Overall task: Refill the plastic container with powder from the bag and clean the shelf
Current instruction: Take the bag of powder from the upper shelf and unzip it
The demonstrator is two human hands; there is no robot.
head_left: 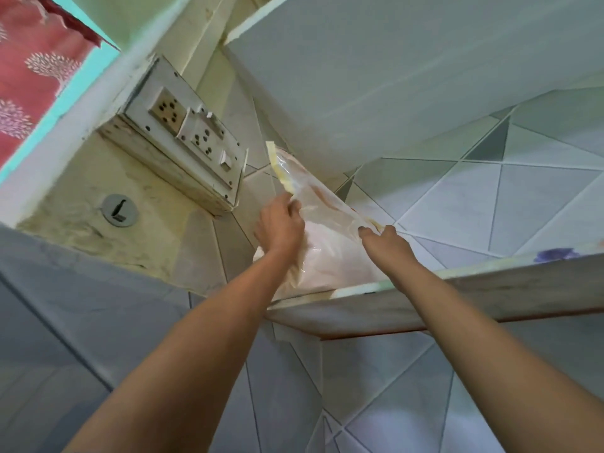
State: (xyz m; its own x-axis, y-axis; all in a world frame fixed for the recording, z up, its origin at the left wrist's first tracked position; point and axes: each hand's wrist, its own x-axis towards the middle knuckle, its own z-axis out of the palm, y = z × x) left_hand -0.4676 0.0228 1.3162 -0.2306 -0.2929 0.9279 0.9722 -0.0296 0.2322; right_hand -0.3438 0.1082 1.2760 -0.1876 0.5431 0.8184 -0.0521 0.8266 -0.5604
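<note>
Clear plastic bag point(322, 243), lower half full of pale pinkish powder, sitting on the left end of the shelf point(457, 299), close to the tiled corner. Leaning back toward the corner, its yellowish top strip pointing up and left, near the socket box point(183, 138). Reaching up from below, both bare arms. Left hand point(279, 223) pressing against the bag's left side just under the top strip, fingers curled onto the plastic, grip closed on the bag. Right hand point(387, 241) pinching the bag's right edge where the plastic narrows, fingertips clamped together on the film. Lying slack and creased between the two hands, the empty upper part of the bag. Showing a worn front edge, the shelf, with a purple flower print point(555, 255) on its liner far right. Running above, a second pale slab point(359, 76), its underside facing down. Covering the wall behind and below, grey tiles point(523, 191) in triangle patterns. Hanging at the upper left, a red curtain point(36, 76) with white tree motifs. Sitting on the wall under the socket box, a round metal cap point(119, 210). No container visible here.
</note>
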